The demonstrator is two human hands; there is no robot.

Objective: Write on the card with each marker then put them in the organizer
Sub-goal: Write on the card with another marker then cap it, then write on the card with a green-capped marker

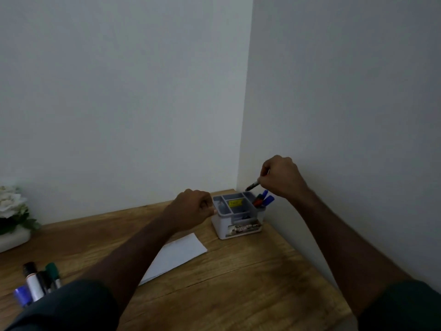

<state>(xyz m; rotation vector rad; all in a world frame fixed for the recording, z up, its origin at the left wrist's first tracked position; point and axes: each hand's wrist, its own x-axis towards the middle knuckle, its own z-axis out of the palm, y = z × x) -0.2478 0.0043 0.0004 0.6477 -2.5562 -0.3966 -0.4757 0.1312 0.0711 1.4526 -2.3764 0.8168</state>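
A white and grey organizer [238, 229] stands in the table's far right corner, with several markers [263, 200] upright in its right compartment. My right hand [282, 176] hovers above it and pinches a dark marker [253, 186] whose tip points down-left over the organizer. My left hand [193, 209] is curled at the organizer's left rim, its fingertips touching the edge. The white card [181, 253] lies on the wood behind my left forearm. Several loose markers [39, 281] lie at the table's near left.
A wooden table [238, 278] fills the lower view, set into a corner of two white walls. A white pot of white flowers [10, 216] stands at the far left edge.
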